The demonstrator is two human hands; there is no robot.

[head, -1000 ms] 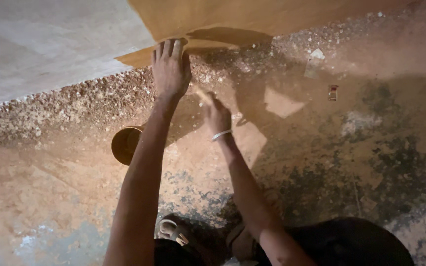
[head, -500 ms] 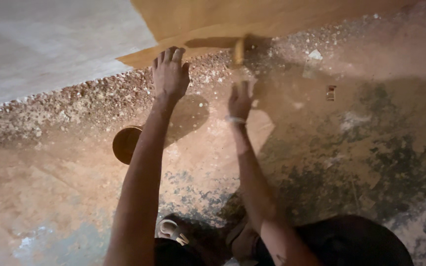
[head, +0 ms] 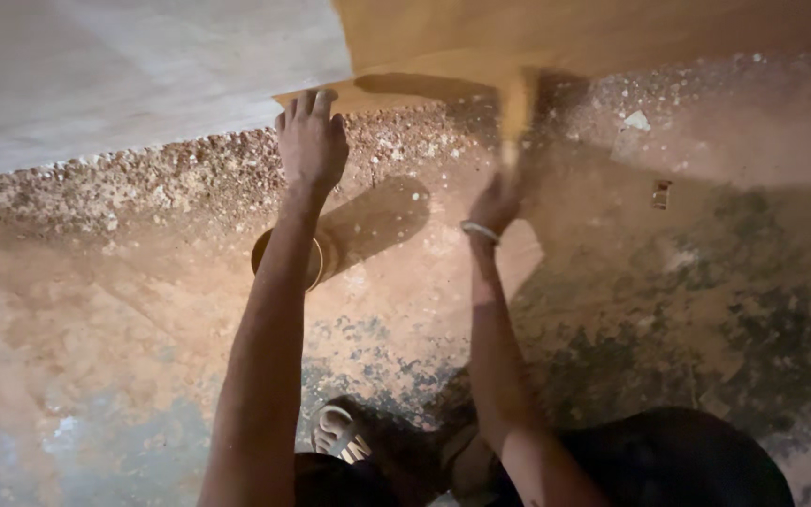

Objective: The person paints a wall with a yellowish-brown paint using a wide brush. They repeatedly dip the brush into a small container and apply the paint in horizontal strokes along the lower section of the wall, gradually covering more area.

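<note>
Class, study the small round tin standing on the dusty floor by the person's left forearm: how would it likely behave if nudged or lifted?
The round tin looks small and thin-walled, so probably light. It stands upright on gritty floor, so a nudge would likely scrape rather than slide. Tipped over, its round wall might let it roll.

Building site: rough dusty floor (head: pixel 687 310), rubble (head: pixel 143 183), unfinished wall (head: pixel 96 75).

Reaching up and forward with both arms, bare to the elbow. Pressing the left hand (head: pixel 310 141) flat, palm down, fingers together and pointing away, arm nearly straight. Holding the right hand (head: pixel 497 202) lower and to the right, fingers curling closed in a grip, a band circling the wrist, forearm rising steeply from the bent elbow.
</note>
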